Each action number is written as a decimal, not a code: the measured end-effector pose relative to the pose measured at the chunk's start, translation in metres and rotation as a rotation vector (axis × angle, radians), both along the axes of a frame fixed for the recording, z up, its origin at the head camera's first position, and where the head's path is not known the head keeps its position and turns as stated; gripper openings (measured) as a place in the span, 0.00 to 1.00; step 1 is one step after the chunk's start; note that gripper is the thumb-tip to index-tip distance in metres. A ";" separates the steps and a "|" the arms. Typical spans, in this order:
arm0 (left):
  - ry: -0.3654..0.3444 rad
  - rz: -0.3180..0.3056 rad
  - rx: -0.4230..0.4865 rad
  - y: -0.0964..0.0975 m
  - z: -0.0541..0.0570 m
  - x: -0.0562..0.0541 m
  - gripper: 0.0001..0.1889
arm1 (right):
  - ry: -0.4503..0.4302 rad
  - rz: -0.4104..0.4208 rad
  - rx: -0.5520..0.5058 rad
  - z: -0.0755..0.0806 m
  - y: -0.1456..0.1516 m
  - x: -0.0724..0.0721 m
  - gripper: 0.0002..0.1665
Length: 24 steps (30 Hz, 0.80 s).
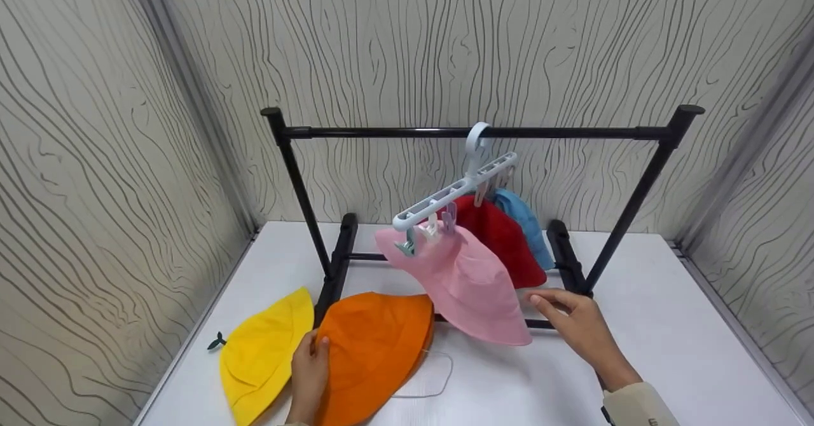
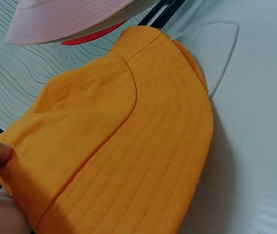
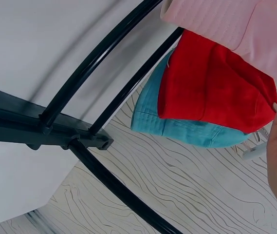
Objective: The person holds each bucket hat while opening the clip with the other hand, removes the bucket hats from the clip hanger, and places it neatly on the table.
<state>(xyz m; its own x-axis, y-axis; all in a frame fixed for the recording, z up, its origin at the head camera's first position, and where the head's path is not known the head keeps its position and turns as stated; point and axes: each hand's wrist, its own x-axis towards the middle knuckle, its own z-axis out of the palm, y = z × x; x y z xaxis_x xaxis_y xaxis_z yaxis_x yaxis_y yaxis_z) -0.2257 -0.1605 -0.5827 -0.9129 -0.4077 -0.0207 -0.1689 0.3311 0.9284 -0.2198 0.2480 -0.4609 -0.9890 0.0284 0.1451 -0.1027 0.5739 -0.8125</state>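
My left hand (image 1: 310, 372) pinches an orange bucket hat (image 1: 372, 356) by its crown; a thin white cord loops out from under the brim. In the left wrist view the stitched brim of the orange hat (image 2: 143, 146) faces the camera. My right hand (image 1: 582, 327) holds nothing, its fingers extended just right of a hanging pink bucket hat (image 1: 470, 280). That hat hangs from small clips (image 1: 407, 243) on a pale blue hanger (image 1: 435, 200). Behind it hang a red hat (image 1: 499, 241) and a light blue hat (image 1: 524, 222), also seen in the right wrist view.
A black rack (image 1: 381, 133) carries the hanger on its top bar, with its feet and lower bars on the white table (image 1: 661, 343). At the left lies a yellow hat (image 1: 264, 350) with a small green sprout. Patterned panels (image 1: 407, 51) enclose the table.
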 end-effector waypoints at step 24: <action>-0.113 0.003 -0.015 -0.006 -0.013 0.005 0.23 | 0.026 0.022 -0.012 -0.007 0.002 0.001 0.16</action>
<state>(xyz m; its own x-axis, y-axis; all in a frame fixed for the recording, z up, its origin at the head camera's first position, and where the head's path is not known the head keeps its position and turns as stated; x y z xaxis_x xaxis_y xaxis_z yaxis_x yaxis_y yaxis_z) -0.2203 -0.1662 -0.5959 -0.9037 -0.4115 -0.1179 -0.2737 0.3437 0.8983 -0.2186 0.2504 -0.4681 -0.9853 0.0090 0.1706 -0.1362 0.5612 -0.8164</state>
